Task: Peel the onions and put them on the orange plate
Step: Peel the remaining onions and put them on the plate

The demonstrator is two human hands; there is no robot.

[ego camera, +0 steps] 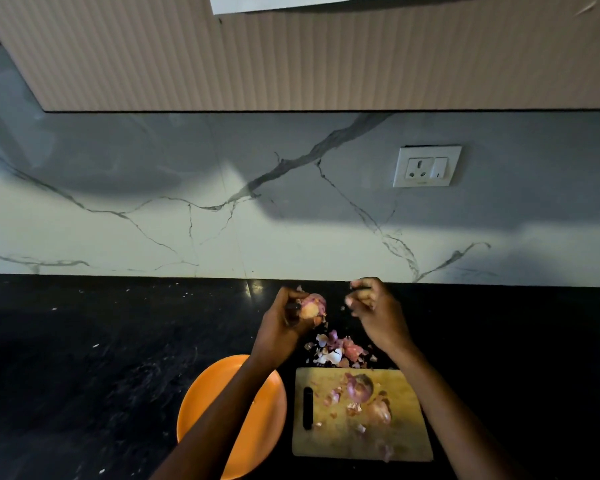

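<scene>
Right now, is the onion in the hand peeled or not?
Partly peeled. The onion in the left hand shows pale flesh below and purple skin on top.

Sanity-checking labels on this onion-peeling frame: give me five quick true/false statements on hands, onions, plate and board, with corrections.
1. The left hand holds a partly peeled red onion. True.
2. The round orange plate lies to the right of the wooden cutting board. False: it lies to the left.
3. Two red onions lie on the board. True.
4. The loose onion skins are piled on the plate. False: they lie on the black countertop, beyond the board.
5. The right hand rests flat on the board. False: it is raised above the counter, fingers curled; any grip on a peel is too blurred to tell.
</scene>
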